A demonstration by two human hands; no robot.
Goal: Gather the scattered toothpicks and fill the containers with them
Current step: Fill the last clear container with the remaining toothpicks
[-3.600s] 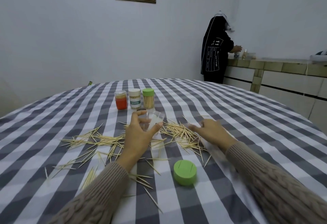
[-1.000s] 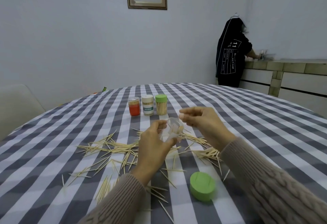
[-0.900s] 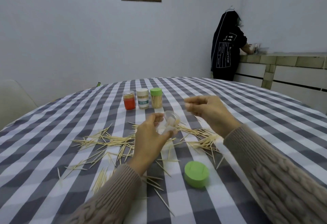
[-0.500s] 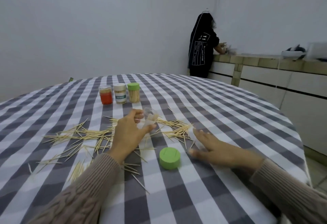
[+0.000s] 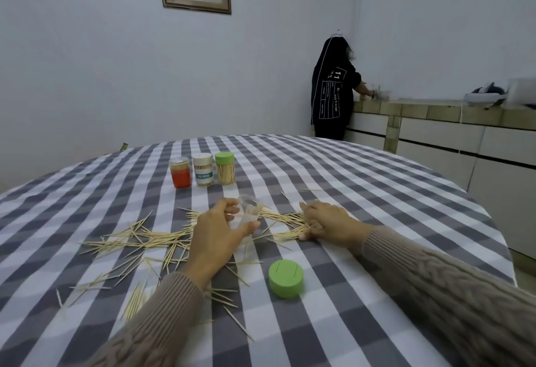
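Observation:
My left hand (image 5: 216,234) grips a clear plastic container (image 5: 250,212), tilted with its mouth up and to the right, a few toothpicks inside. My right hand (image 5: 329,223) lies on a pile of toothpicks (image 5: 285,220) just right of the container, its fingers curled over them. Many more scattered toothpicks (image 5: 139,239) cover the checked cloth to the left and in front of me. The container's green lid (image 5: 285,278) sits on the cloth near my right forearm.
Three filled jars stand in a row at the back: an orange jar (image 5: 180,172), a white-lidded jar (image 5: 203,169) and a green-lidded jar (image 5: 224,168). The round table's edge (image 5: 493,221) curves away at right. A person (image 5: 332,91) stands at a far counter.
My right hand came down from the container's mouth to the cloth, then moved forward onto the toothpick pile. My left hand has kept hold of the container.

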